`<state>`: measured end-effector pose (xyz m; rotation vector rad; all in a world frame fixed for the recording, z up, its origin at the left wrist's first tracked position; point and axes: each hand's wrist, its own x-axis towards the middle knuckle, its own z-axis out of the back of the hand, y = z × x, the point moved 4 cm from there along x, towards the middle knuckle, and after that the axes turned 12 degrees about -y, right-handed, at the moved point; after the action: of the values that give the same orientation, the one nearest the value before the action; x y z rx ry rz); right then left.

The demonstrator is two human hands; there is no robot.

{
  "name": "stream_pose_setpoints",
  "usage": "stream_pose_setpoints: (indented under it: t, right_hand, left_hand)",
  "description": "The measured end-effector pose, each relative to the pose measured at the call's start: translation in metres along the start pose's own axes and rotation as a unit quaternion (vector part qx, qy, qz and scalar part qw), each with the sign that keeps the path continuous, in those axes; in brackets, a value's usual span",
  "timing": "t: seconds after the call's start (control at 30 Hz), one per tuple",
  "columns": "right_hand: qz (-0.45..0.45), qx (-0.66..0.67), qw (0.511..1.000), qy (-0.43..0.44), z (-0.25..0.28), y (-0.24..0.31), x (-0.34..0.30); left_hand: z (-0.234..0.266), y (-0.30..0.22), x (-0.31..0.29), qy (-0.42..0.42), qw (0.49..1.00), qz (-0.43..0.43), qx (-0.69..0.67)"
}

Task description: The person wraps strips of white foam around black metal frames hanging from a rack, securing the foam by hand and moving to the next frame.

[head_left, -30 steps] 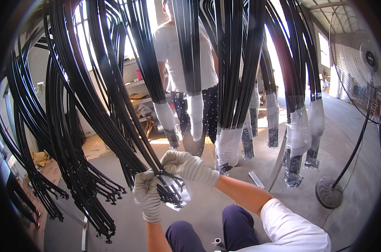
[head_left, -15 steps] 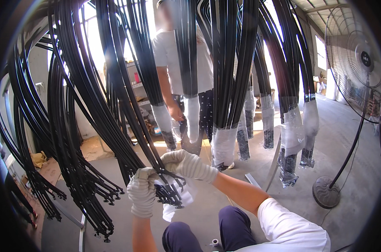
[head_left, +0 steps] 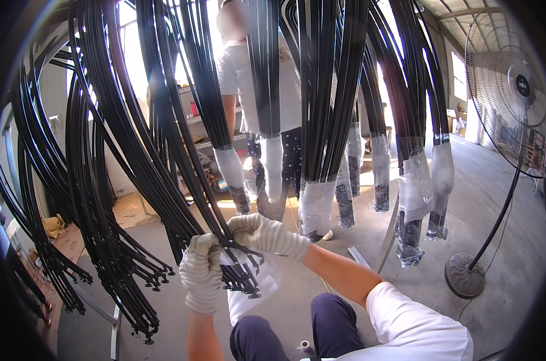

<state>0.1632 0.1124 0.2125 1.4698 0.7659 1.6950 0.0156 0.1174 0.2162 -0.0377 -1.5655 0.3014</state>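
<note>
Hands lower on cable bundle than before.

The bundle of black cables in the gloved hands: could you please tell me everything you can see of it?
The bundle of black cables hangs from above, slanting down to the right. The cables look thin, glossy and rubbery, ending in small black connectors. A clear plastic bag sits around the lower ends. The left hand and right hand, both in white knit gloves, grip it just above the connectors.
</note>
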Motion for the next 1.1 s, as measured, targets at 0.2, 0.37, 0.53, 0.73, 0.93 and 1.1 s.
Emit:
stream_pose_setpoints:
  t: [0.2,0.37,0.53,0.73,0.93,1.1]
  right_hand:
    - [-0.028,-0.015,0.999,-0.004,0.000,0.005,-0.003]
    - [-0.048,-0.002,0.999,0.024,0.001,0.007,-0.004]
    - [-0.083,0.065,0.994,0.009,0.003,0.007,-0.008]
    - [-0.086,0.104,0.991,-0.002,0.001,0.003,-0.010]
    - [-0.070,0.131,0.988,-0.032,-0.002,0.009,-0.018]
    - [-0.073,0.131,0.989,-0.015,-0.001,0.010,-0.020]
  left_hand:
    - [0.002,0.001,-0.001,0.002,0.997,0.073,0.024]
    - [0.003,-0.005,0.000,0.035,0.990,0.139,0.014]
    - [0.000,-0.009,0.007,0.084,0.985,0.150,-0.014]
    - [-0.008,0.008,0.001,0.143,0.955,0.241,-0.102]
    - [-0.012,0.011,-0.001,0.172,0.942,0.256,-0.135]
    - [-0.011,0.004,0.001,0.169,0.938,0.260,-0.153]
